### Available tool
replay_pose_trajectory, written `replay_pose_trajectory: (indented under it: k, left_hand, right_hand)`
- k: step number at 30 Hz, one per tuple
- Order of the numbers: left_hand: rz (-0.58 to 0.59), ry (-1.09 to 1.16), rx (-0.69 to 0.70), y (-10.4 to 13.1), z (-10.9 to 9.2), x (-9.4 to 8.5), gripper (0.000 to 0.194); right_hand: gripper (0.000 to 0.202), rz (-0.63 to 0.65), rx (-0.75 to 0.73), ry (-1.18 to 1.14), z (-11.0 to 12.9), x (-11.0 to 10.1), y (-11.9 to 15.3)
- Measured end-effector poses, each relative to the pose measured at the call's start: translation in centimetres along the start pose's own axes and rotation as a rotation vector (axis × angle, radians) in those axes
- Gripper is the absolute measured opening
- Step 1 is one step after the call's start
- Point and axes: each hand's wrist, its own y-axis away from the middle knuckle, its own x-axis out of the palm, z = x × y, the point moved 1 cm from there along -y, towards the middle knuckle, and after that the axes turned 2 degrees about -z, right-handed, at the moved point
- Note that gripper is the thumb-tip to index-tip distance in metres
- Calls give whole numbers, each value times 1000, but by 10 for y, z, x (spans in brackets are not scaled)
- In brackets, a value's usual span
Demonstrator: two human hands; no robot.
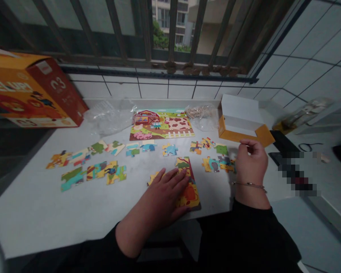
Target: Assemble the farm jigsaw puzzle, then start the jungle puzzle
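Observation:
My left hand point(166, 191) lies flat over joined jigsaw puzzle pieces point(193, 191) at the near middle of the table, and its palm hides part of them. A yellow puzzle piece point(152, 177) peeks out by its fingers. My right hand point(252, 157) is raised at the right with its fingers curled in a pinch; whatever may be between them is hidden. Close to it lie several loose puzzle pieces point(214, 165). More pieces point(113, 172) are spread in rows on the left, and a light-blue piece point(169, 149) sits in the middle.
A farm picture puzzle point(161, 123) lies at the back. Beside it are clear plastic bags point(110, 115) and an open orange-and-white box point(240, 119). A large orange carton point(36, 91) stands at left. At right are a glass bottle point(304, 113) and dark items on the ledge.

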Motion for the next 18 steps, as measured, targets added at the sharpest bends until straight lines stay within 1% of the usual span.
replay_pose_trajectory:
  k: [3, 7, 9, 13, 18]
  left_hand:
    - [-11, 25, 8, 3, 0, -1, 81]
    - [17, 39, 18, 5, -1, -3, 105]
    - [53, 32, 10, 4, -2, -6, 111]
    - [116, 26, -18, 2, -4, -11, 104]
    - [147, 45, -31, 2, -6, -15, 101]
  right_hand:
    - [23, 24, -1, 10, 0, 0, 0]
    - [22, 56, 0, 10, 3, 1, 2]
    - [22, 68, -4, 17, 6, 1, 3]
    - [22, 79, -20, 13, 8, 2, 5]
    - [25, 114, -29, 36, 1, 3, 3]
